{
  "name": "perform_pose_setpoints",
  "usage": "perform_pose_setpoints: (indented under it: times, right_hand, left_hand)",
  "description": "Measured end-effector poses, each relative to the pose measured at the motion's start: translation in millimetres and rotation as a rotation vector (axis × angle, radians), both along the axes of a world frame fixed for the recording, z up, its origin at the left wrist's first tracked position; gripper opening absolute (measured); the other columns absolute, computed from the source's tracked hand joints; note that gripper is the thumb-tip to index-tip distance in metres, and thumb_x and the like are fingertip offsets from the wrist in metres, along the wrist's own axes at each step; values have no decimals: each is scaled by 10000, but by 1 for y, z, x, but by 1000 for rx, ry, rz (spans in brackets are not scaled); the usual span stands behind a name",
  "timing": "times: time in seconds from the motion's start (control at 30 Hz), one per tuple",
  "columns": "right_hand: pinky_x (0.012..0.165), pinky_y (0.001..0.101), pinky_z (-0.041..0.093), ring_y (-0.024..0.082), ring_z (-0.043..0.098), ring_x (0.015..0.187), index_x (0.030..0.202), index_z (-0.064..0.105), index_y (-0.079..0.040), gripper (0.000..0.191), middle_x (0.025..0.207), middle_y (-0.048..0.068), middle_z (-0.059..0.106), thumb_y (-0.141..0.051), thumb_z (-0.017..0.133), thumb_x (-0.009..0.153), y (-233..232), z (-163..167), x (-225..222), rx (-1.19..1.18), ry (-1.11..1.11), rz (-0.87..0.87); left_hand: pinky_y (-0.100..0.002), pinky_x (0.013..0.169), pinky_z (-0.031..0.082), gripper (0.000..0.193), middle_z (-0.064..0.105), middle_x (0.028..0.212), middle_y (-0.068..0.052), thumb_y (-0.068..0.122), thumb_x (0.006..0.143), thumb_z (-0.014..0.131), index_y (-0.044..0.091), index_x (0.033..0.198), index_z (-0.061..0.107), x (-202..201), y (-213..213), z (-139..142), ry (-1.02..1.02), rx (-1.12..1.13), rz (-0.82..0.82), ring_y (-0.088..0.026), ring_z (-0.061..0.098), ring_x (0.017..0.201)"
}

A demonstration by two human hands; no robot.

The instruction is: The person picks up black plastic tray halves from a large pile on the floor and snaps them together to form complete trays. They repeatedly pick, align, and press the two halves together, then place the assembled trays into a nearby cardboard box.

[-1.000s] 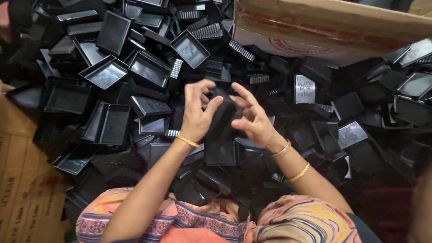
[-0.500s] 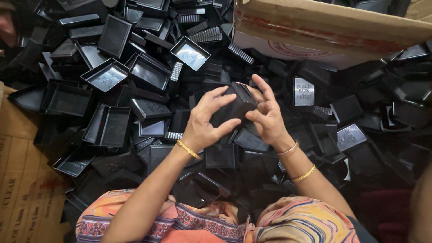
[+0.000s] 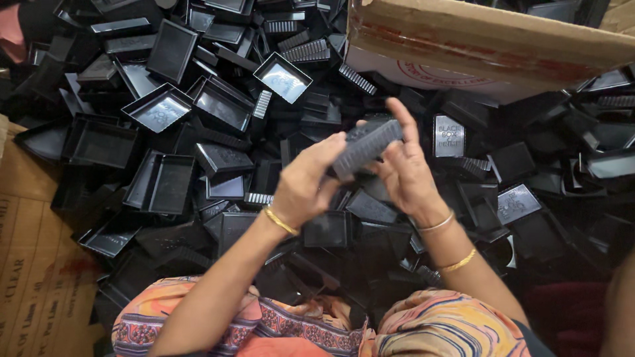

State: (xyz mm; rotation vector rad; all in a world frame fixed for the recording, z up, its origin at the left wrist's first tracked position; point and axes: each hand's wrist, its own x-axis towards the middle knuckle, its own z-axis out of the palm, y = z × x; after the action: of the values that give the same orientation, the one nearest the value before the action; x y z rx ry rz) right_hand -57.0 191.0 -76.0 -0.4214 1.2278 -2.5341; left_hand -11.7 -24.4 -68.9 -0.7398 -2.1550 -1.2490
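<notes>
Left hand (image 3: 305, 182) and right hand (image 3: 405, 170) grip a ribbed black tray (image 3: 366, 147) above piled trays (image 3: 198, 132); cardboard box (image 3: 489, 46) at one o'clock.

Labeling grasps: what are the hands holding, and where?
Both hands hold one small black ribbed plastic box: left hand at its lower-left end, right hand along its right side.

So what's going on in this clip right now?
A person seated over a big heap of black plastic trays holds one small black ribbed plastic piece up between both hands. The left hand grips its lower end, and the right hand steadies the other side with fingers spread. A cardboard box leans in at the upper right, and flattened cardboard lies at the left edge.
</notes>
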Motion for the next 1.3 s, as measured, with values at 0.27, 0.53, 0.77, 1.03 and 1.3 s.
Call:
perform_pose_setpoints:
  times: [0.27,0.53,0.77,1.03,1.3]
  right_hand:
    - [941,342,617,290,742,1050,1178,723,20,318,1208,159,728,39,774,865,38,54,-46,1018,936,-778]
    - [896,489,516,419,620,1015,1031,676,-5,378,1069,226,664,-281,859,847,53,0,-89,1395,995,-659]
    - [891,506,534,393,640,1083,1177,640,-33,572,1221,195,656,-554,651,941,-31,-120,-55,1702,1060,-299]
    - [807,521,537,427,615,1005,1368,581,-234,681,1175,224,583,-444,787,753,-92,-128,-49,1774,905,85]
    - [1043,376,500,282,594,1168,1502,515,-169,697,1260,116,542,-97,807,873,-51,-83,-38,833,671,-201]
  left_hand:
    - [-373,870,575,380,712,1109,-169,220,947,738,3,1233,611,-58,-51,-24,-274,67,103,-323,744,986]
    - [-488,853,508,384,645,1062,-214,261,890,794,-13,1100,625,-113,-108,-89,-221,-360,590,-422,627,993]
    - [-466,747,487,368,627,985,-121,278,1012,791,22,1087,537,-82,-123,-67,-582,921,153,-277,637,822]
    - [-591,1016,530,809,689,1198,-254,650,935,431,-54,1293,608,-50,-111,-31,-863,1529,-294,-460,681,1107]
    - [-564,1063,509,466,669,1170,-164,366,909,592,10,1210,599,-49,-101,-56,-778,1580,-245,-391,654,1115]
